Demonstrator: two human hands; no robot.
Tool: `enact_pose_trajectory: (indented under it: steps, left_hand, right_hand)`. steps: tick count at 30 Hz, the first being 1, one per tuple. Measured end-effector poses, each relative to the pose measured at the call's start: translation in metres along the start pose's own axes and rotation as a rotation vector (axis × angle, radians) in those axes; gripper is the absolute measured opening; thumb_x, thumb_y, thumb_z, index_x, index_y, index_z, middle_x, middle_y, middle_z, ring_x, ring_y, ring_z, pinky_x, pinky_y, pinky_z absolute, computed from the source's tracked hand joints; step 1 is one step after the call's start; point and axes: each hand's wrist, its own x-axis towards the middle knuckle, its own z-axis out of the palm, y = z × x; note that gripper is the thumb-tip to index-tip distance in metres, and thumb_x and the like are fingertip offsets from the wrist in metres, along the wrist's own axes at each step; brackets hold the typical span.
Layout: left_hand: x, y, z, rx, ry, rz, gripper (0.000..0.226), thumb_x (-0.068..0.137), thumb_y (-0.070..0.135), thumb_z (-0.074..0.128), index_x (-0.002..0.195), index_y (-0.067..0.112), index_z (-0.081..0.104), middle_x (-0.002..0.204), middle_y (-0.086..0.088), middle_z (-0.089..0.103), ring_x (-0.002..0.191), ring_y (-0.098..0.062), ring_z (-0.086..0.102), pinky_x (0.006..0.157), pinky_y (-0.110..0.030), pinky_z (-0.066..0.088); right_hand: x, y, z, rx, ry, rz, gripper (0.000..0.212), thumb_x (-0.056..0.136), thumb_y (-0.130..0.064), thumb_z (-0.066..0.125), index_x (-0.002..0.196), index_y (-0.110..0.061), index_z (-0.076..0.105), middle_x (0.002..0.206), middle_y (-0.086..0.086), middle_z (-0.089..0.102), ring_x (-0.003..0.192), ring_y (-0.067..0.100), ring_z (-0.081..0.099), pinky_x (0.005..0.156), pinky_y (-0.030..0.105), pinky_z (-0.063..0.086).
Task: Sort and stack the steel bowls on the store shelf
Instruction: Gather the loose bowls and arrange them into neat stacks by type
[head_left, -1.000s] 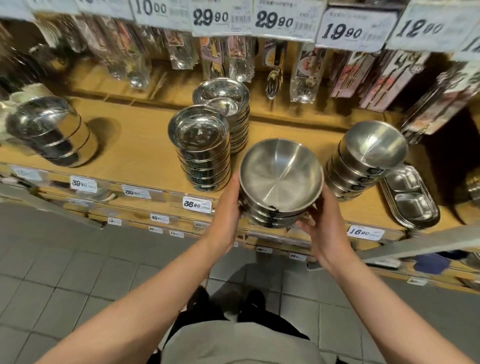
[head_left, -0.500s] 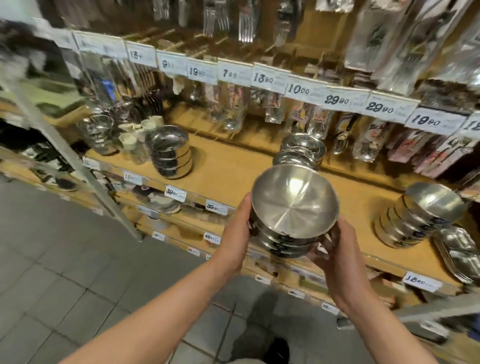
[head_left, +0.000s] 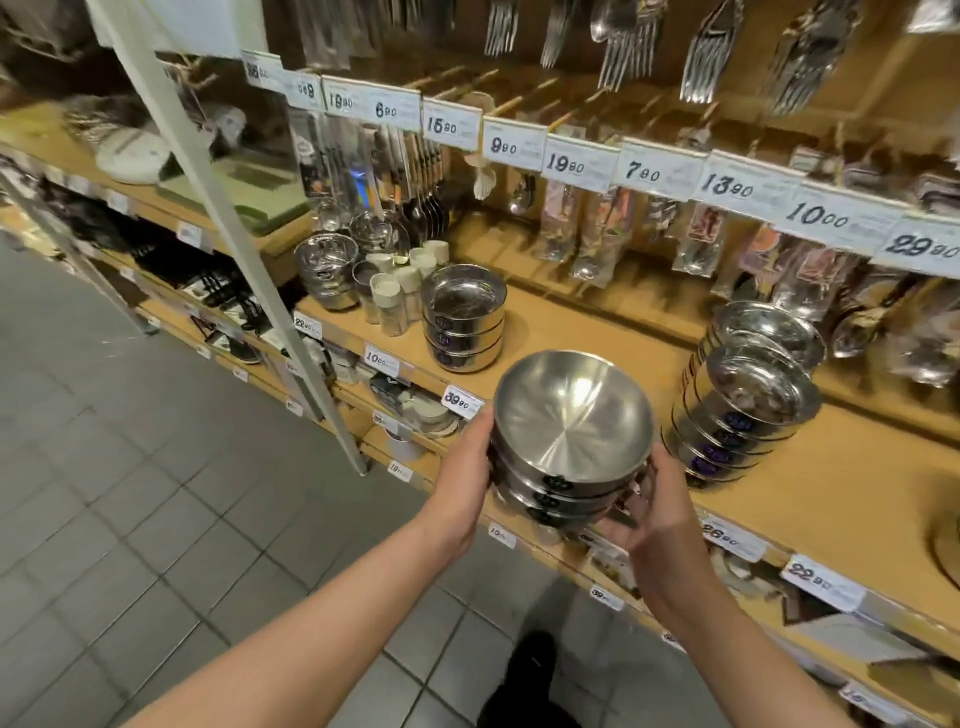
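Two hands on one nested stack of steel bowls (head_left: 571, 436) — you hold it in the air at the front edge of the wooden shelf (head_left: 597, 332), top bowl tilted toward you. Your left hand (head_left: 465, 480) presses its fingers against the stack's left wall, thumb near the rim; fingertips are hidden behind the steel. Your right hand (head_left: 657, 512) cups the right underside, fingers curled beneath the lowest bowl, thumb up along the side. On the shelf, a straight-sided bowl stack (head_left: 464, 319) stands to the left and a leaning bowl stack (head_left: 743, 410) sits just right of yours — neither touches it. Price tags (head_left: 576, 162) hang above.
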Motion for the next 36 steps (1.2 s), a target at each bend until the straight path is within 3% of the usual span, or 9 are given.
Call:
enact_pose_trajectory:
  steps: [3,5,7,11,17,25,30,33,36]
  left_hand:
    - [0.041,-0.001,-0.004,0.000,-0.003,-0.005,0.037,0.106,0.052,0.037,0.103,0.054,0.074,0.113,0.026,0.073,0.103,0.010,0.066,0.090,-0.026,0.050]
    - [0.073,0.000,-0.004,0.021,-0.011,-0.006,0.036,0.105,0.052,0.037,0.104,0.054,0.074,0.112,0.026,0.073,0.102,0.011,0.066,0.084,-0.019,0.053]
    - [0.105,-0.001,-0.003,0.042,-0.019,-0.019,0.037,0.106,0.051,0.036,0.106,0.054,0.073,0.113,0.025,0.073,0.104,0.008,0.066,0.077,-0.013,0.055]
    - [0.165,-0.012,-0.001,0.062,0.017,-0.076,0.042,0.107,0.050,0.032,0.106,0.047,0.074,0.113,0.012,0.075,0.117,-0.020,0.065,0.095,-0.042,0.055]
    - [0.216,-0.022,-0.002,0.012,-0.021,-0.083,0.040,0.106,0.046,0.036,0.126,0.034,0.069,0.126,0.009,0.071,0.117,-0.005,0.065,0.097,-0.036,0.049]
    - [0.245,-0.033,-0.010,-0.025,-0.082,-0.109,0.035,0.106,0.039,0.040,0.123,0.043,0.070,0.133,0.010,0.067,0.126,-0.005,0.060,0.111,-0.038,0.042]
    - [0.266,-0.036,-0.014,-0.087,-0.145,-0.156,0.036,0.106,0.039,0.039,0.128,0.041,0.067,0.135,0.011,0.066,0.127,-0.005,0.059,0.115,-0.039,0.039]
    - [0.282,-0.037,-0.016,-0.152,-0.184,-0.188,0.041,0.110,0.034,0.036,0.143,0.023,0.057,0.142,-0.001,0.062,0.135,-0.016,0.055,0.121,-0.045,0.033]
    - [0.295,-0.032,-0.011,-0.199,-0.226,-0.199,0.041,0.110,0.027,0.031,0.135,0.014,0.061,0.141,-0.012,0.061,0.138,-0.027,0.051,0.120,-0.047,0.034]
  right_hand:
    - [0.033,0.000,0.008,-0.026,-0.021,-0.030,0.026,0.105,-0.047,0.044,0.116,-0.037,0.066,0.106,-0.013,0.077,0.099,0.010,0.073,0.088,0.045,0.058]
    - [0.061,-0.001,0.012,-0.053,-0.025,-0.040,0.037,0.103,-0.052,0.041,0.125,-0.034,0.065,0.118,-0.007,0.075,0.110,0.015,0.070,0.092,0.047,0.056]
    - [0.091,-0.003,0.015,-0.068,-0.009,-0.038,0.042,0.094,-0.060,0.044,0.121,-0.038,0.068,0.117,-0.006,0.075,0.104,0.012,0.071,0.082,0.040,0.057]
    - [0.145,0.001,0.017,0.031,0.030,-0.011,0.042,0.101,-0.059,0.042,0.131,-0.037,0.062,0.127,-0.007,0.069,0.116,0.013,0.066,0.092,0.043,0.057]
    - [0.193,-0.004,0.026,0.045,0.054,-0.021,0.027,0.108,-0.039,0.043,0.120,-0.044,0.067,0.113,-0.023,0.073,0.119,0.007,0.062,0.103,0.049,0.052]
    - [0.218,0.007,0.020,-0.020,0.040,-0.044,0.036,0.108,-0.045,0.037,0.140,-0.047,0.055,0.147,-0.017,0.056,0.138,0.012,0.050,0.112,0.058,0.043]
    - [0.228,0.004,0.028,0.019,0.115,-0.030,0.036,0.107,-0.047,0.038,0.136,-0.045,0.060,0.136,-0.017,0.065,0.134,0.014,0.055,0.107,0.050,0.048]
    - [0.234,0.003,0.034,0.077,0.144,-0.018,0.040,0.106,-0.050,0.037,0.137,-0.040,0.060,0.128,-0.014,0.071,0.128,0.017,0.060,0.108,0.044,0.046]
    - [0.243,0.001,0.037,0.128,0.178,-0.013,0.042,0.104,-0.050,0.040,0.137,-0.033,0.060,0.125,-0.008,0.073,0.121,0.018,0.065,0.104,0.043,0.048]
